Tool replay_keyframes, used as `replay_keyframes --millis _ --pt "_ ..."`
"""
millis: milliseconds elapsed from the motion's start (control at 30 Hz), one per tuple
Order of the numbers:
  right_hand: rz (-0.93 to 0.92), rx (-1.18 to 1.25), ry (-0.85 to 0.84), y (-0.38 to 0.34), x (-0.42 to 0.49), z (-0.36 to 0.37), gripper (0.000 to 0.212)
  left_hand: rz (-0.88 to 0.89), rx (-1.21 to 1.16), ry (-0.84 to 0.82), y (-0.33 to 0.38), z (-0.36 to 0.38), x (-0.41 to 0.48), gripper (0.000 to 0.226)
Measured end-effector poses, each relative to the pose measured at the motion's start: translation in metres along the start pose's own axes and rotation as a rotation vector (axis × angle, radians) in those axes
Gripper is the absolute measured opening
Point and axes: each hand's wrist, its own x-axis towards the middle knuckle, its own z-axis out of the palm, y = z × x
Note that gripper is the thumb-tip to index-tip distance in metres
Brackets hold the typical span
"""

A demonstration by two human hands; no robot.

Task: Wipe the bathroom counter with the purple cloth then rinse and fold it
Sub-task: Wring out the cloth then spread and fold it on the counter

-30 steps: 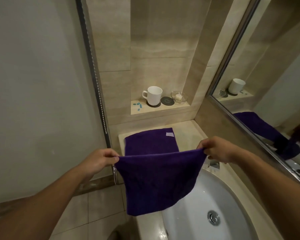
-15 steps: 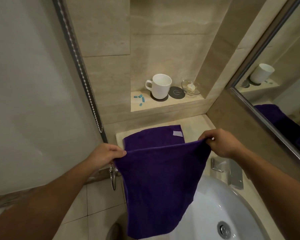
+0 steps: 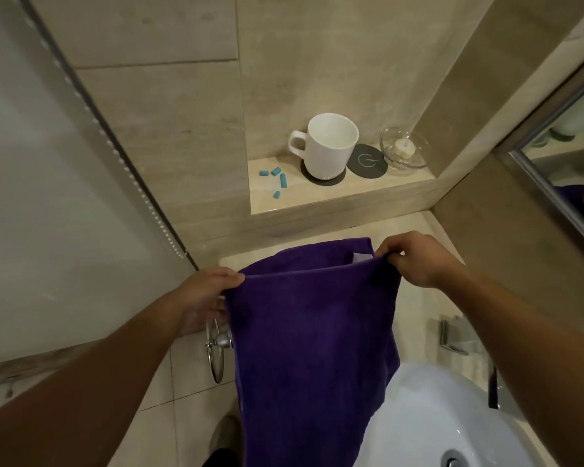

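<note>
The purple cloth (image 3: 312, 335) is doubled over: its far part lies on the beige counter (image 3: 415, 227) with a white label showing, and its near part hangs down over the counter's front edge. My left hand (image 3: 204, 296) pinches the cloth's upper left corner. My right hand (image 3: 415, 257) pinches the upper right corner, just above the label. Both corners are held over the far part of the cloth.
A white sink basin (image 3: 452, 416) lies at lower right, a chrome tap (image 3: 452, 335) behind it. On the wall ledge stand a white mug (image 3: 327, 146), a dark coaster (image 3: 366, 161), a glass dish (image 3: 403, 148) and several small blue pieces (image 3: 277, 180). Mirror (image 3: 573, 139) right; chrome towel ring (image 3: 216, 348) left.
Both hands have carried the held corners forward toward the wall, so the near edge now sits over most of the cloth lying on the counter. The view has tilted downward.
</note>
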Motion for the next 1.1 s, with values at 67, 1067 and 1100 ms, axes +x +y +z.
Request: replay_keyframes --millis 67,1067,1100 --pt "0.006 0.009 -0.022 0.002 0.008 0.005 0.038 -0.007 -0.029 0.006 0.002 0.002 0.015 0.009" --pt "0.126 0.141 0.092 0.018 0.039 0.032 0.032 0.497 0.230 0.476 -0.019 0.016 0.058 0.008" --pt "0.126 0.146 0.111 0.021 0.040 0.031 0.032 0.548 0.277 0.496 -0.020 0.016 0.058 0.007"
